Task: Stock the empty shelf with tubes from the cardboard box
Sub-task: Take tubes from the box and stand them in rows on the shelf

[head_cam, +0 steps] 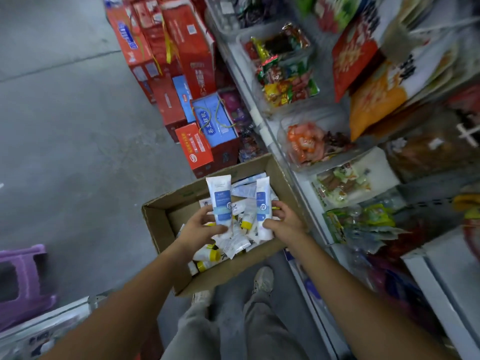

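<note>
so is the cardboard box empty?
Not empty: the cardboard box is open-topped, with loose tubes piled inside. The left hand and right hand each hold one more tube over it.

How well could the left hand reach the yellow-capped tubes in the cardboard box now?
Probably yes: the cardboard box is open and the yellow-capped tubes lie uncovered right beside the left hand, though it already holds a white-and-blue tube.

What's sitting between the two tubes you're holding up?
Head view: between the left tube and right tube lie loose tubes in the cardboard box, one with a yellow cap.
</note>
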